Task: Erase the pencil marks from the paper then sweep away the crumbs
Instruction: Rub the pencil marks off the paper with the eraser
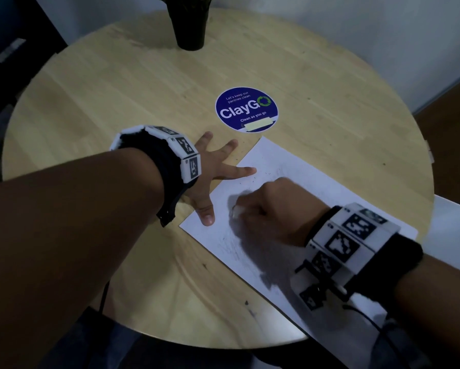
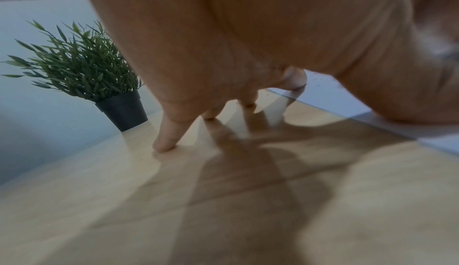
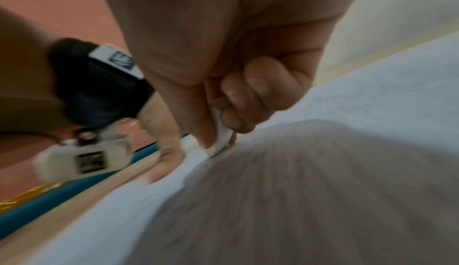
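A white sheet of paper [image 1: 298,171] lies slantwise on the round wooden table [image 1: 117,89], with faint pencil marks [image 1: 231,243] and dark eraser crumbs [image 1: 260,177] on it. My left hand [image 1: 218,171] is spread flat, thumb and forefinger pressing the paper's left edge, the other fingers [image 2: 166,139] on the wood. My right hand [image 1: 260,206] pinches a small white eraser [image 3: 221,141], whose tip touches the paper [image 3: 372,100]. The eraser [image 1: 236,210] barely shows in the head view. The right wrist view is blurred.
A round blue ClayGo sticker [image 1: 247,110] sits beyond the paper's far corner. A dark pot with a green plant [image 2: 82,72] stands at the table's far edge [image 1: 190,25]. A few dark specks [image 1: 247,303] dot the wood near me.
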Available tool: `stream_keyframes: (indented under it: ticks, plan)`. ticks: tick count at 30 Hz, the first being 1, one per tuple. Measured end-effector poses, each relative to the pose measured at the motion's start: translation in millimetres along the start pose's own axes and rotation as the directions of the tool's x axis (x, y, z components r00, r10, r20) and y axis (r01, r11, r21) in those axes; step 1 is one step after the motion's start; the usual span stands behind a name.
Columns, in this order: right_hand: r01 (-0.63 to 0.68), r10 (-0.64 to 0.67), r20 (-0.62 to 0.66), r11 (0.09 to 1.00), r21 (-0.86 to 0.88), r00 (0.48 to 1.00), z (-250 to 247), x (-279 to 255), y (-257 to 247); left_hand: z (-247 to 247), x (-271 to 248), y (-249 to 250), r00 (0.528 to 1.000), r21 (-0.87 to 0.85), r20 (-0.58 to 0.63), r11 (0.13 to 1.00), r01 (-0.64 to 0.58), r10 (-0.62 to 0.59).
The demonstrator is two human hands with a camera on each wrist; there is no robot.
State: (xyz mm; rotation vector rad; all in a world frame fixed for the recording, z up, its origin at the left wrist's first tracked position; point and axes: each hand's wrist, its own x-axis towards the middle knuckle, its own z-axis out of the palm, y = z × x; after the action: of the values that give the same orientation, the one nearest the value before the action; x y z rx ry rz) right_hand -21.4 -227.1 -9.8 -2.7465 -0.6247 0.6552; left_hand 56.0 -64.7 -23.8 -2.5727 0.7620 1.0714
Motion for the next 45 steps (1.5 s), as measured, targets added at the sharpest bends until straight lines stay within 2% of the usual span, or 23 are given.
stream_keyframes:
  ticks: [2, 3, 7, 8, 11, 12, 15, 16, 20, 22, 24, 25, 28, 29, 33, 34, 37, 38, 42, 45]
  plan:
    - [-0.107, 0.105, -0.081, 0.994, -0.014, 0.991, -8, 9, 9, 0, 0, 0, 1.000, 0.009, -0.001, 1.000, 0.001, -0.001]
    - [-0.116, 0.115, -0.101, 0.993, -0.008, 0.988, -8, 10, 10, 1, 0, 0, 1.000, 0.010, -0.002, 1.000, 0.001, -0.001]
    - [0.084, -0.083, 0.026, 0.996, -0.023, 0.996, 5, 2, -10, 2, 1, 0, 1.000, 0.001, -0.011, 1.000, 0.001, 0.000]
    - [0.075, -0.075, 0.016, 0.997, -0.018, 0.997, 3, 4, -9, 2, 1, 0, 1.000, 0.001, -0.015, 1.000, -0.001, 0.001]
    - [-0.062, 0.060, -0.111, 0.998, -0.018, 0.992, -8, 14, 5, 3, 2, -1, 1.000, -0.001, -0.017, 1.000, -0.006, 0.006]
    - [-0.061, 0.058, -0.113, 0.998, -0.026, 0.992, -8, 13, 4, 3, 2, -1, 1.000, -0.001, -0.016, 1.000, -0.008, 0.008]
    - [0.111, -0.111, 0.008, 0.993, -0.040, 0.994, 3, 3, -10, 3, 3, -2, 1.000, -0.011, -0.013, 1.000, -0.004, 0.004]
    - [0.123, -0.122, 0.031, 0.992, -0.030, 0.992, 4, 1, -12, 3, 2, -2, 1.000, -0.011, -0.013, 1.000, -0.004, 0.004]
    - [-0.107, 0.102, -0.088, 0.993, -0.054, 0.991, -8, 9, 7, 2, 0, 1, 1.000, 0.009, -0.022, 1.000, -0.001, 0.001]
    - [-0.049, 0.045, -0.046, 0.995, -0.088, 0.998, -5, 6, 2, 2, 0, 1, 1.000, 0.011, -0.025, 1.000, 0.001, -0.001]
    - [0.078, -0.077, 0.005, 0.994, -0.075, 0.997, 4, -2, -7, 3, 1, 0, 1.000, -0.003, -0.025, 1.000, -0.004, 0.004]
    - [0.078, -0.078, 0.007, 0.995, -0.056, 0.997, 4, -3, -7, 3, 1, -1, 1.000, -0.012, -0.023, 1.000, -0.006, 0.005]
    - [-0.098, 0.095, -0.104, 0.995, -0.026, 0.990, -5, 3, 12, 3, 1, -2, 1.000, -0.013, -0.017, 1.000, -0.004, 0.004]
    - [-0.103, 0.098, -0.125, 0.994, -0.027, 0.987, -6, 3, 14, 3, 1, -1, 1.000, -0.011, -0.017, 1.000, -0.004, 0.004]
    - [0.110, -0.110, -0.029, 0.994, -0.018, 0.993, 9, -10, -2, 3, 2, -2, 1.000, -0.015, -0.014, 1.000, -0.006, 0.006]
    - [0.083, -0.083, -0.029, 0.997, -0.004, 0.996, 7, -9, 0, 3, 3, -2, 1.000, -0.015, -0.015, 1.000, -0.007, 0.006]
    - [-0.096, 0.098, -0.145, 0.995, 0.019, 0.985, -3, 0, 15, 4, 3, -3, 1.000, -0.019, -0.016, 1.000, -0.008, 0.007]
    - [-0.096, 0.096, -0.155, 0.995, 0.012, 0.983, -3, 0, 15, 4, 3, -2, 1.000, -0.021, -0.014, 1.000, -0.006, 0.006]
    - [0.071, -0.070, -0.043, 0.997, 0.022, 0.997, 10, -12, -4, 1, 1, -2, 1.000, -0.020, -0.006, 1.000, -0.003, 0.003]
    - [-0.075, 0.083, -0.120, 0.995, 0.066, 0.989, 2, -3, 14, 2, 0, -1, 1.000, -0.015, -0.009, 1.000, 0.004, -0.005]
